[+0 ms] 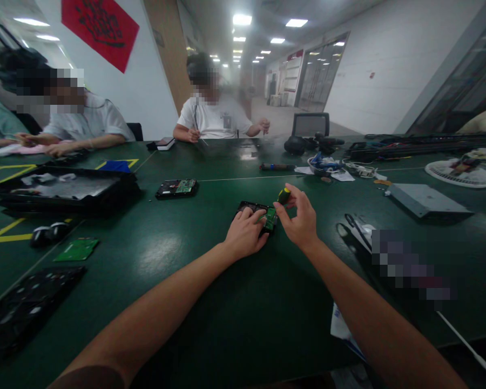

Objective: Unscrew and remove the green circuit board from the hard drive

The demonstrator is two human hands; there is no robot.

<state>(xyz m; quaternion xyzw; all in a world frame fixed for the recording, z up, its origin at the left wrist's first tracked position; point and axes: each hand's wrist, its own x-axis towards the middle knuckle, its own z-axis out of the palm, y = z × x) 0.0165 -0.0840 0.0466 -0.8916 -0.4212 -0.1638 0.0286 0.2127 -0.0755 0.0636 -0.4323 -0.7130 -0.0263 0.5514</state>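
Observation:
A hard drive (pixel 270 219) with a green circuit board lies on the dark green table in front of me. Over its top is my left hand (pixel 245 232), with bent fingers pressing on it and the thumb by its near edge, steadying it. Just to the right, my right hand (pixel 300 219) pinches the yellow-and-black handle of a screwdriver (pixel 282 196) between thumb and fingers. The handle is tilted above the drive's right end; I cannot make out its shaft or tip. Another hard drive (pixel 177 188) lies farther off to the left, apart from both hands.
At left are a black tray (pixel 65 189), a loose green circuit board (pixel 76 249) and a black frame (pixel 28 302). A grey metal box (pixel 429 200), a bowl of wires (pixel 324 163) and a white round fan part (pixel 457 174) sit right. Co-workers (pixel 214 116) sit across the table.

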